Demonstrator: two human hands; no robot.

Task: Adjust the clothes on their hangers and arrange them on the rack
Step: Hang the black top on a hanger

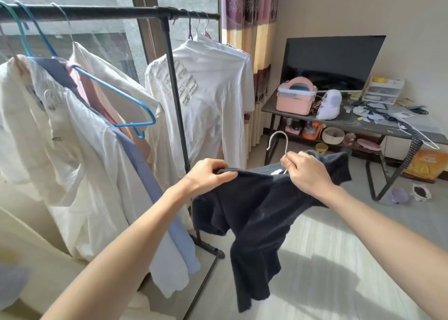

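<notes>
Hands up front: our left hand (210, 174) pinches the dark top's (257, 213) shoulder while our right hand (306, 171) grips the metal hanger (278, 140), probably seating it before the rack (109, 12).

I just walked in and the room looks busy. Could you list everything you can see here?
Clothes rack: one, black, by the window.
Hung garments: several, white, pink and blue, on the rack; exact count unclear.
White top: one, right end of the rack.
Blue hanger: one, sticking out from the left clothes.
Dark top: one, navy or black, held in front.
Metal hanger: one, silver, in the dark top.
Curtain: one, purple and yellow, beside the window.
Screen: one, black, on the table.
Table: one, dark, cluttered.
Pink box: one, on the table.
Left hand: grips the dark top's shoulder.
Right hand: holds the metal hanger.
</notes>
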